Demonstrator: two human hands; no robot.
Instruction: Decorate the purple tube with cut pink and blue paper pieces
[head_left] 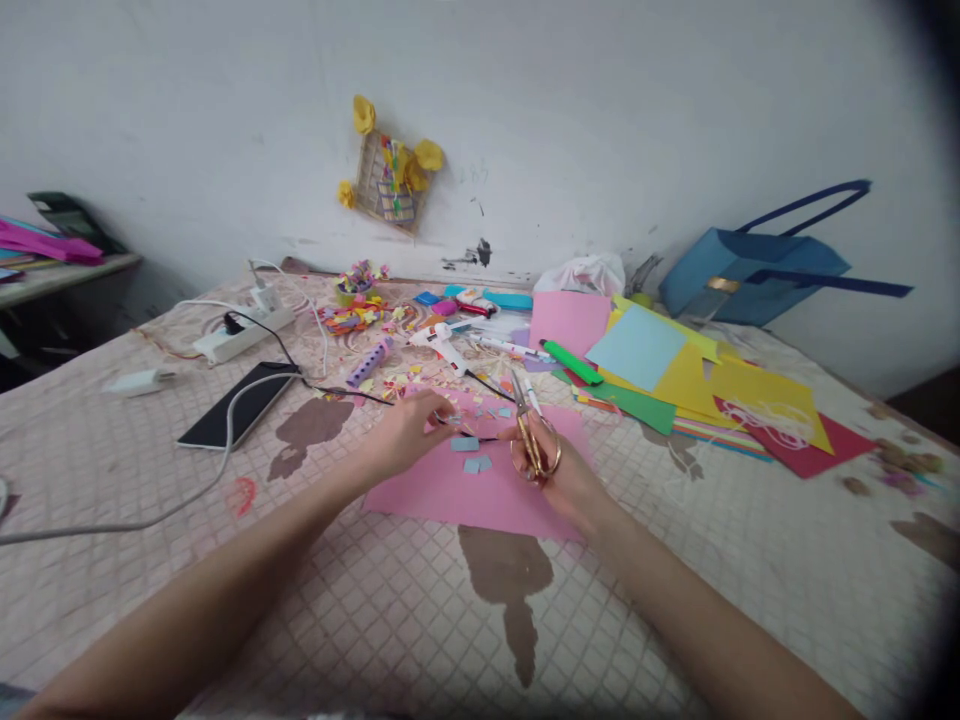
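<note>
My right hand (566,475) holds a pair of scissors (528,436) with gold-coloured handles, its blades pointing up and away from me. My left hand (409,432) hovers over the left part of a pink paper sheet (480,505), fingers curled towards the thumb; whatever lies between the fingertips is too small to make out. Between the hands, small grey-blue paper pieces (464,444) lie on the sheet. A black cord (352,394) runs from the left and passes by my left hand. Just beyond the sheet rests a white glue gun (444,350).
Coloured paper sheets (690,380) and a green marker (571,362) lie to the right, before a blue bag (750,275). On the left are a black phone-like slab (238,405), a power strip (244,335) and a white charger (140,382). Paper scraps (352,317) cover the back.
</note>
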